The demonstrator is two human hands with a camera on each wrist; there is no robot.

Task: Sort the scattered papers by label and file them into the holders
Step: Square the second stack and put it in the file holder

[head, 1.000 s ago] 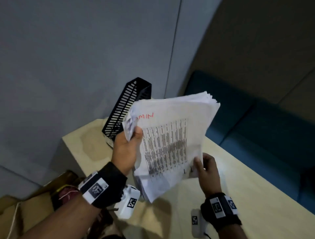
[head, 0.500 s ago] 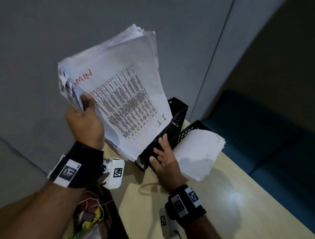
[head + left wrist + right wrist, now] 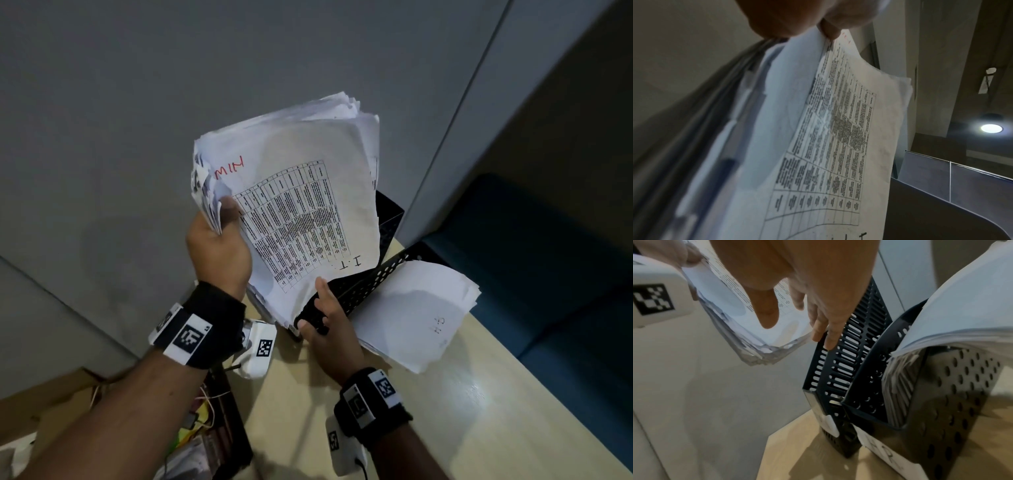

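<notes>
Compared with half a second ago, the thick stack of white printed papers (image 3: 291, 219) sits lower and closer to the holders, its bottom edge now just over the black slotted plastic file holder (image 3: 846, 363). A full second ago the right hand (image 3: 325, 329) was at the stack's lower corner; it now rests on the slotted holder's upper rim, fingers (image 3: 828, 331) extended and laid along the edge, gripping nothing.

The left hand (image 3: 219, 246) is clamped on the stack's upper left corner, thumb pressed on the top sheet. That sheet carries a printed table, with "I.T." handwritten near its lower edge and red lettering ending in "MIN" on a sheet behind.

The black perforated file holder (image 3: 941, 402) just beside the slotted one already contains a bundle of white sheets (image 3: 418, 308), leaning out over the pale wooden surface (image 3: 479, 428). Its front label appears to read "HR".

Judgement: the right hand is steadying or opening the slotted holder to receive paper. The slotted holder's label is not legible, so whether it matches the top sheet cannot be confirmed. Most of the stack is not yet filed.
</notes>
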